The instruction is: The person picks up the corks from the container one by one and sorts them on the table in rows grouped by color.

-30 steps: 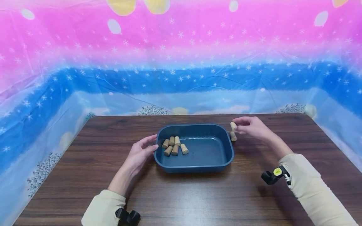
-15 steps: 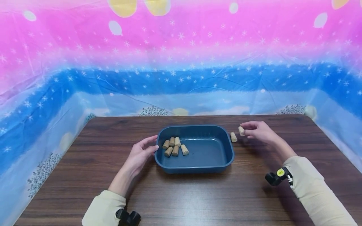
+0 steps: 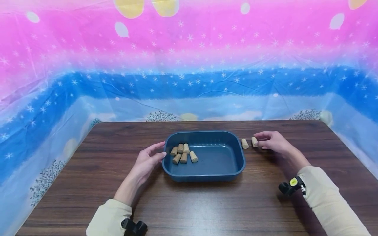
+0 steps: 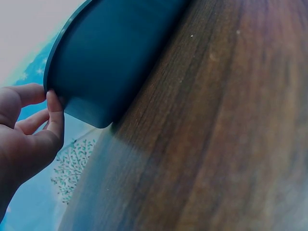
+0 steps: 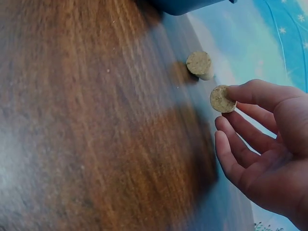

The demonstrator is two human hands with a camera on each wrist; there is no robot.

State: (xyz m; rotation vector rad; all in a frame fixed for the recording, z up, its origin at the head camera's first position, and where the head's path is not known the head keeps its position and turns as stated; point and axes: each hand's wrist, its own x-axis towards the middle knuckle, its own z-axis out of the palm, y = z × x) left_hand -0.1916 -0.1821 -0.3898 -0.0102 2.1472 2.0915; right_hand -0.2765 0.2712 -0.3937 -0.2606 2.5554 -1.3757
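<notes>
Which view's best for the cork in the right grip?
The right wrist view: the held cork appears largest there, round end facing the camera, pinched by the right grip. The head view shows it small, mostly side-on; the left wrist view doesn't show it.

The corks look matt and grainy, the tub smooth, faintly shiny plastic. The desk has glossy wood grain; the backdrop is creased cloth.
</notes>
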